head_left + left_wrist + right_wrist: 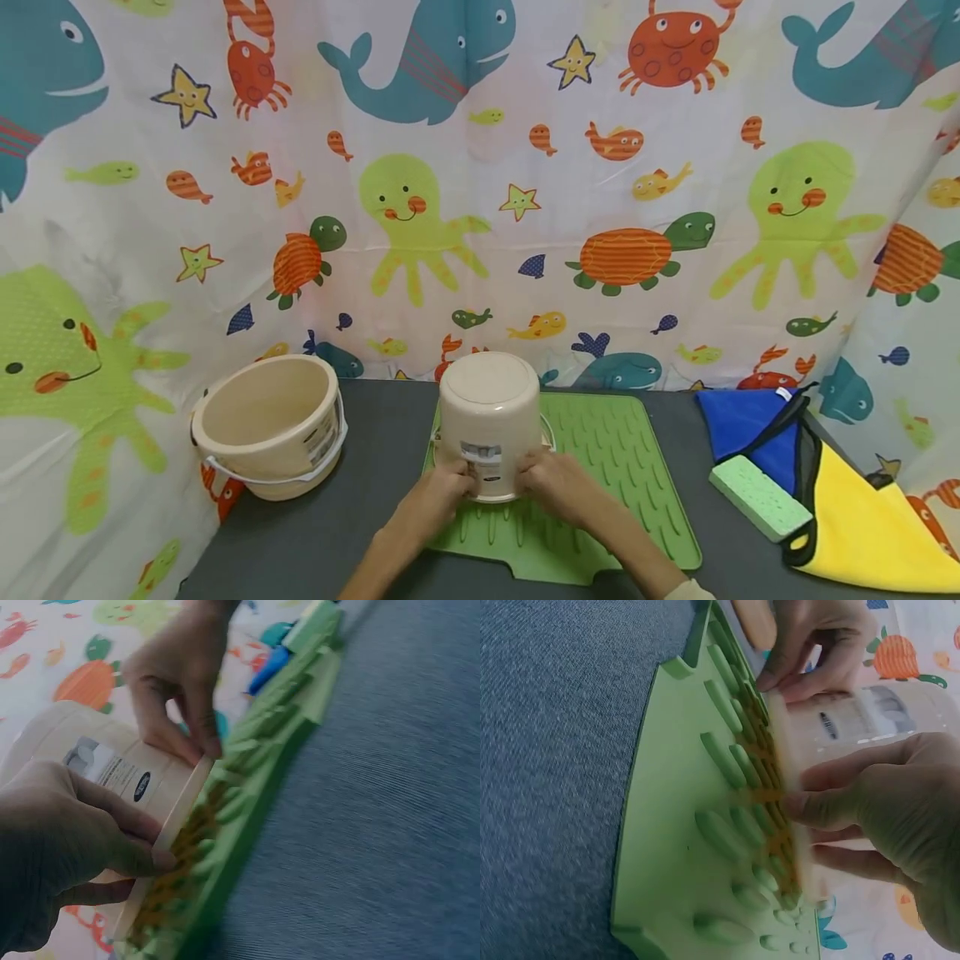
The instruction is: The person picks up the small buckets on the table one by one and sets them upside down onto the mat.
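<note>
Bucket [490,417]: glossy, round, inverted | left hand [447,487], right hand [555,485]: pinching rim [495,499] | mat [622,467]: green, ridged

The person's bare left hand [446,482] and bare right hand [544,479] are level with each other, near but apart, thumbs turned inward. Both hold a pinch, thumb set against bent fingers. In the left wrist view, the left thumb [146,859] reaches slightly past the fingers beside it. In the right wrist view, the right thumb [825,808] lies nearly straight, with fingers bent on both sides of it. The bare left forearm [396,540] slants down and outward from its hand; the bare right forearm [626,533] slants the opposite way, meeting a pale cloth sleeve [690,591] well behind the right hand.
</note>
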Available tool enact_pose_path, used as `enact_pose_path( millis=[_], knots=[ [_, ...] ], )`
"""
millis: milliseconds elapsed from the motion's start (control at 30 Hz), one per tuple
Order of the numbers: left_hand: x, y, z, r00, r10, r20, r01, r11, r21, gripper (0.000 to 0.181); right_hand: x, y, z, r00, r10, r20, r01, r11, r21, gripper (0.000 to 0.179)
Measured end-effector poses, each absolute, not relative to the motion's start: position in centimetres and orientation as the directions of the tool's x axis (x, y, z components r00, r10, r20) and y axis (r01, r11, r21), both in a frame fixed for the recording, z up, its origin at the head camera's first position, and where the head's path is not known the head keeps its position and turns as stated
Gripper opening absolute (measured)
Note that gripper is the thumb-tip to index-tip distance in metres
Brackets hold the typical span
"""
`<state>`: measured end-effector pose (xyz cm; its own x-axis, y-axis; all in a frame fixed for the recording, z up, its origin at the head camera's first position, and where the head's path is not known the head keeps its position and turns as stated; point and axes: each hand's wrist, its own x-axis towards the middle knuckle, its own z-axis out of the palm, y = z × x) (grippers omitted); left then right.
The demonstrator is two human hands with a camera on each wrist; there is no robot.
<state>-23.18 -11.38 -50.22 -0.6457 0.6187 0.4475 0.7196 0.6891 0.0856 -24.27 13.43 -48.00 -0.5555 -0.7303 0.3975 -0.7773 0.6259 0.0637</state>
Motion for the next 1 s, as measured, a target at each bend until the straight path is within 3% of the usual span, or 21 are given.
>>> enact_pose_path(
  millis=[200,433,700,867,1000],
  knots=[
    [-22.7,-10.3,-51.3,-0.631,0.63,0.453,0.71,0.704,0.011,0.019,-24.5,13.8,-48.4,-0.656,-0.703,0.274,-0.737,0.675,-0.034,0.014],
    [-22.4,-10.3,-51.0,-0.639,0.598,0.483,0.671,0.741,-0.03,0.023,-24.8,13.2,-48.7,-0.621,-0.73,0.286,-0.759,0.651,0.013,0.006],
    [-22.5,-10.1,-51.4,-0.656,0.574,0.49,0.662,0.75,0.007,0.019,-25.0,13.2,-49.1,-0.601,-0.737,0.309,-0.76,0.647,0.064,0.004],
    [-22.3,-9.9,-51.3,-0.647,0.575,0.501,0.681,0.731,0.042,0.012,-25.0,13.8,-48.1,-0.662,-0.624,0.415,-0.724,0.675,-0.141,0.009],
    [-22.4,-10.1,-51.0,-0.648,0.585,0.487,0.69,0.722,0.051,0.01,-25.7,13.8,-45.8,-0.767,-0.333,0.549,-0.621,0.603,-0.501,0.014]
  ],
)
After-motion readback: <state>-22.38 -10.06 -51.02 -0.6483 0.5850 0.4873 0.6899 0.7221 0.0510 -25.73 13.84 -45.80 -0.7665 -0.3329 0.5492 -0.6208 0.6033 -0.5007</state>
